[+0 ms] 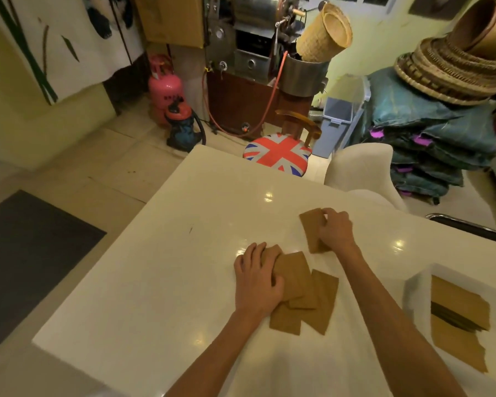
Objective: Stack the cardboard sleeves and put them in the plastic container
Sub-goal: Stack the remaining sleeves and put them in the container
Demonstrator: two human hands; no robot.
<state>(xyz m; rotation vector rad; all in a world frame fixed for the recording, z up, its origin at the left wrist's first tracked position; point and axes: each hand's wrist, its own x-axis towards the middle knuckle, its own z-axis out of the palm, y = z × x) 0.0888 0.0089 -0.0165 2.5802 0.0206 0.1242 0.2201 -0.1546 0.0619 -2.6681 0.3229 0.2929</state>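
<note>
Several flat brown cardboard sleeves lie overlapping on the white table. My left hand rests on the left side of this pile, fingers curled over the sleeves. Farther back, my right hand grips a single sleeve lying on the table. At the right edge stands a clear plastic container holding a stack of sleeves, with more sleeves flat beneath them.
A Union Jack stool and a white chair stand at the table's far side. A black chair arm shows at the right. Behind are a pink gas cylinder, a vacuum, a metal machine and baskets on sacks.
</note>
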